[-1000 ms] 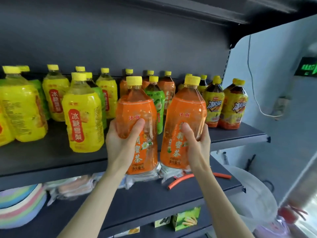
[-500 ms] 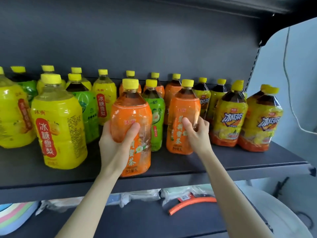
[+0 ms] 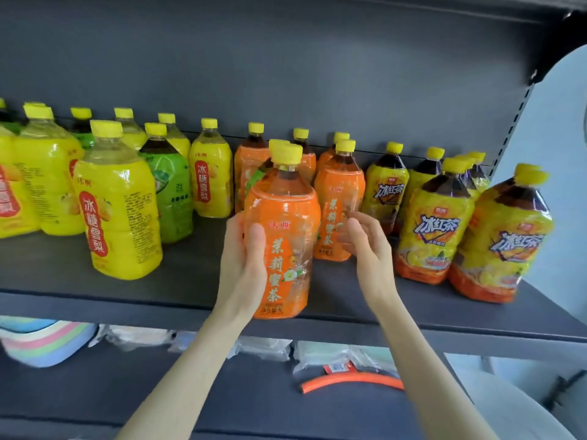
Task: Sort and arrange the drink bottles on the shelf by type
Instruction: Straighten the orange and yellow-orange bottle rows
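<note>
Held bottle: orange bottle (image 3: 282, 246), upright, base at the near edge of the shelf (image 3: 413, 315).
Left hand (image 3: 246, 265): grasping its left side.
Right hand (image 3: 365, 246): released, fingers spread, just right of it.
Orange group: directly behind, farther back.

The front strip of the shelf (image 3: 197, 281) is free between the yellow pear bottle (image 3: 117, 204) and the orange bottle (image 3: 282, 242); to the right, a narrow gap before the iced tea bottles (image 3: 435, 223); behind, crowded rows block the way.
</note>
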Demonstrator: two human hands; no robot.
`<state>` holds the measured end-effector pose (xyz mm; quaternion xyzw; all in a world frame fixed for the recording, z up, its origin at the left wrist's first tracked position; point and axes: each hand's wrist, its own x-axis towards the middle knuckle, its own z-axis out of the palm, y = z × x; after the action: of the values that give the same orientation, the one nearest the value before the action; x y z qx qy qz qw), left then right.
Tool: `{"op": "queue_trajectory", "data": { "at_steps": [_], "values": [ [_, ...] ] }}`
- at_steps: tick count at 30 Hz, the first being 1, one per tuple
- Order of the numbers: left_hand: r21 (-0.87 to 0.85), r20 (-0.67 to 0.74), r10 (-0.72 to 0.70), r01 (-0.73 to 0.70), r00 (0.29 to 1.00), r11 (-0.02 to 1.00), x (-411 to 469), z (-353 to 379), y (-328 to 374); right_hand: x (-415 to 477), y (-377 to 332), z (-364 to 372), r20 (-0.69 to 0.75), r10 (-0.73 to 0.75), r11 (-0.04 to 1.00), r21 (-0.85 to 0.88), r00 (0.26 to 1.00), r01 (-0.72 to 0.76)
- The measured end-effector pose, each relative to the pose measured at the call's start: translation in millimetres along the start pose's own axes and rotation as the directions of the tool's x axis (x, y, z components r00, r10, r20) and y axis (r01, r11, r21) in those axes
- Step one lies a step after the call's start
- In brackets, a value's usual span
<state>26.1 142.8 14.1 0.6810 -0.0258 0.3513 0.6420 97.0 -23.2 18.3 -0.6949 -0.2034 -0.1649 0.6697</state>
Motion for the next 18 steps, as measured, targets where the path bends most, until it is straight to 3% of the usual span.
{"op": "queue_trajectory", "data": {
  "at_steps": [3,5,8,12,15,18],
  "values": [
    [0.044,0.012,0.006,-0.006,1.0,0.999,-10,32,7,-19,-10,-6,0.242,-0.025,0.993,0.121,0.97,-0.004],
    [0.147,-0.039,0.062,-0.055,0.997,0.988,-12,49,10,-25,-9,-8,0.29,-0.026,0.985,0.169,0.957,-0.024],
    [0.338,-0.096,0.13,-0.091,0.987,0.937,-9,60,4,-23,-12,-7,0.244,-0.032,0.984,0.178,0.969,-0.012],
    [0.318,-0.171,0.082,-0.024,0.982,0.948,8,36,-14,-14,-8,2,0.154,-0.048,0.989,0.145,0.987,0.026],
    [0.218,-0.092,-0.026,0.045,0.995,0.975,35,9,-27,-9,-1,10,0.1,-0.033,0.99,0.142,0.994,0.018],
    [0.121,0.079,-0.136,0.126,0.988,0.985,60,-4,-33,-5,6,17,0.032,-0.01,0.986,0.165,0.999,0.004]
  ]
}}
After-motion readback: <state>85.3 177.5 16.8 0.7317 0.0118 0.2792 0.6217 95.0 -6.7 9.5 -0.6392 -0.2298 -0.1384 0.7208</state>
